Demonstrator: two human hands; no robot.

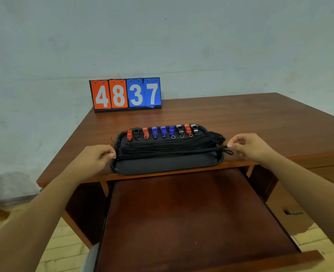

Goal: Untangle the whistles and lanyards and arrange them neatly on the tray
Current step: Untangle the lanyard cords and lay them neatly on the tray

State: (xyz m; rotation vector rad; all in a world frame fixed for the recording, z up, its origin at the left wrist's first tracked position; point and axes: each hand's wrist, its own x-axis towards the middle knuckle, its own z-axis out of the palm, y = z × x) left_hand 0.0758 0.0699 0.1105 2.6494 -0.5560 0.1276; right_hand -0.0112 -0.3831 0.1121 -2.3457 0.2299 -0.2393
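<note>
1. Nine whistles (163, 131), red, black and blue, stand in a row along the far rim of the tray (162, 165), which sits at the near edge of the surface (240, 118).
2. The black lanyards (168, 148) stretch crosswise in one bundle. The left hand (95, 160) and right hand (250, 146) pinch its ends in curled fingers.
3. Single cords merge against the dark tray.
4. The tray is black and oval with a raised rim; the surface is glossy brown wood.

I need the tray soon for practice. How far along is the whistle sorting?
Nearly done: the whistles stand in a row along the far edge of the tray, the lanyards stretched in one bundle across it. In hand: left hand and right hand pinch the bundle's ends. Left: loops at the right end overhang the rim.
</note>
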